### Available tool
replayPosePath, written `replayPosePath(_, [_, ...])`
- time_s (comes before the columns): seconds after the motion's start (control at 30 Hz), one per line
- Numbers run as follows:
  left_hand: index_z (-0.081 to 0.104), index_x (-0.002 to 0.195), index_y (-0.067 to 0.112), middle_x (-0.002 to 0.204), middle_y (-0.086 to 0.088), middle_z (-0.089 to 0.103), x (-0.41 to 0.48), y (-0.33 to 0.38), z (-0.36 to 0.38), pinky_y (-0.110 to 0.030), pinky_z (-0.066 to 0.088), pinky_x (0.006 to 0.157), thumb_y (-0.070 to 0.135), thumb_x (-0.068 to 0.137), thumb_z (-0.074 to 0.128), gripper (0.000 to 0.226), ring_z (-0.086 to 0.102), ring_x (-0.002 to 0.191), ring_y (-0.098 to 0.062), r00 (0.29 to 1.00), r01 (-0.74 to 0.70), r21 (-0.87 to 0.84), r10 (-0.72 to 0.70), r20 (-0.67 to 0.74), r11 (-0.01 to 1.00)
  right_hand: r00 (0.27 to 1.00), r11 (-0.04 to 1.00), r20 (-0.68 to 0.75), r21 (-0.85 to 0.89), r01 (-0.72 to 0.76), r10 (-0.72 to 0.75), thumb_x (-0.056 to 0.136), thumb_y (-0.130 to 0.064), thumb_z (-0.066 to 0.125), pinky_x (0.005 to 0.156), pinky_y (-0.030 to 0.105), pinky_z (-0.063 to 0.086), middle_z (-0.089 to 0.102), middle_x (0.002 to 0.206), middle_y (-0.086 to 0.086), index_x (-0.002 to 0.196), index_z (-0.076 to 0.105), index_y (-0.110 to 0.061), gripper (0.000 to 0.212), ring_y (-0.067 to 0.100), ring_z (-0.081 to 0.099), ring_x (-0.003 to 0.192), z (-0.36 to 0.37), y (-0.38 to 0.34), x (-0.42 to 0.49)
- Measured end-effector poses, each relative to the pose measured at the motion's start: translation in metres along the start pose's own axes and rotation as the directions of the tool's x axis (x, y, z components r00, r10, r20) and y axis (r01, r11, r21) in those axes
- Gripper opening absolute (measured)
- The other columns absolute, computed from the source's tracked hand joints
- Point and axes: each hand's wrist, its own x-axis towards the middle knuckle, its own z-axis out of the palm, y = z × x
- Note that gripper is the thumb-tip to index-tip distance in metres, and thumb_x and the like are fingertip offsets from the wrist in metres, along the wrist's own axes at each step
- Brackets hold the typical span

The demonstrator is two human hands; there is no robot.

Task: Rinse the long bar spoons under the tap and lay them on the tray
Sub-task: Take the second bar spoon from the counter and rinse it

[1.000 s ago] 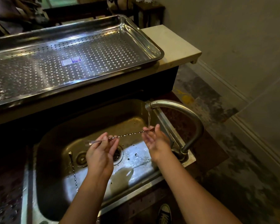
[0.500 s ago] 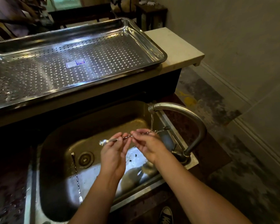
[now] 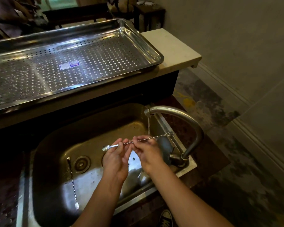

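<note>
Steel, twisted and thin, is the long bar spoon that both hands hold above the deep metal sink. It lies almost level over the right half of the sink. Its small bowl end points to the sink's middle, and its forked end reaches to the sink's right rim. The left hand pinches the shaft just beside the bowl end, with curled fingers and the palm turned upward. The right hand pinches the shaft near its middle, also with curled fingertips. The two hands are close together, nearly touching.

The curved brushed-metal tap stands at the sink's right rim. From its mouth a thin stream of water falls onto the shaft, just beside the fingertips of the right hand.

A second twisted steel bar spoon lies flat on the sink's floor at the left side, beside the round drain, with its forked end toward the sink's near rim.

Behind the sink and higher, the wide perforated stainless-steel tray rests on a pale stone ledge. A small white and blue label is stuck on the tray's floor. No spoon lies on it.
</note>
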Motion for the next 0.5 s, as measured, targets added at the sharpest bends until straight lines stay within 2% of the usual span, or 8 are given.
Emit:
replayPosePath(0.07, [0.057,0.106,0.001,0.095,-0.017,0.067,0.002,-0.001,-0.005,-0.034,0.061,0.068,-0.002,0.097,0.045,0.016,0.072,0.08,-0.025,1.0,0.007,-0.017,-0.007,-0.005,1.0,1.0,1.0,-0.027,-0.03,-0.006,0.005,0.089,0.007,0.067,0.065,0.026,0.06,0.071,0.087,0.014,0.093,0.062,-0.003,0.012,0.02,0.073,0.075,-0.002,-0.008,-0.001])
replayPosePath(0.13, [0.057,0.106,0.002,0.092,-0.017,0.067,0.007,0.004,-0.011,-0.037,0.061,0.068,0.0,0.098,0.044,0.015,0.072,0.08,-0.026,1.0,0.006,-0.064,-0.008,-0.027,0.998,0.998,0.999,-0.065,0.033,0.006,-0.004,0.094,-0.004,0.066,0.064,0.027,0.06,0.074,0.082,0.011,0.095,0.063,-0.004,0.003,0.019,0.074,0.072,-0.008,-0.021,0.0])
replayPosePath(0.23, [0.06,0.105,0.006,0.089,-0.012,0.066,0.017,0.013,-0.015,-0.042,0.061,0.074,0.005,0.098,0.046,0.016,0.069,0.085,-0.026,0.995,-0.003,-0.097,-0.007,-0.103,0.995,0.994,0.991,-0.095,0.119,0.067,-0.055,0.096,-0.014,0.065,0.065,0.028,0.061,0.077,0.082,0.011,0.102,0.063,-0.002,0.014,0.021,0.076,0.076,-0.014,-0.033,-0.001])
replayPosePath(0.3, [0.061,0.103,0.01,0.089,-0.009,0.066,0.023,0.018,-0.015,-0.043,0.059,0.082,0.009,0.098,0.048,0.014,0.068,0.084,-0.023,0.989,-0.009,-0.113,-0.008,-0.15,0.994,0.994,0.99,-0.06,0.101,0.094,-0.089,0.096,-0.013,0.065,0.068,0.029,0.061,0.078,0.087,0.014,0.109,0.061,-0.002,0.017,0.024,0.077,0.082,-0.013,-0.032,-0.005])
replayPosePath(0.4, [0.058,0.104,0.01,0.092,-0.01,0.065,0.03,0.019,-0.01,-0.043,0.055,0.086,0.009,0.098,0.047,0.012,0.067,0.086,-0.023,0.985,0.01,-0.136,-0.033,-0.17,0.991,0.99,0.989,-0.04,-0.067,0.135,-0.138,0.097,-0.014,0.065,0.071,0.03,0.061,0.077,0.093,0.013,0.109,0.064,-0.004,0.015,0.022,0.076,0.084,-0.011,-0.029,-0.007])
replayPosePath(0.5, [0.053,0.103,0.009,0.086,-0.011,0.064,0.031,0.01,-0.002,-0.042,0.055,0.08,0.002,0.097,0.047,0.011,0.067,0.084,-0.024,0.985,0.088,-0.13,-0.106,-0.138,0.988,0.969,0.931,-0.099,-0.315,0.185,-0.227,0.096,-0.023,0.066,0.059,0.026,0.058,0.069,0.073,0.004,0.099,0.066,-0.007,0.016,0.01,0.068,0.061,-0.011,-0.036,-0.008])
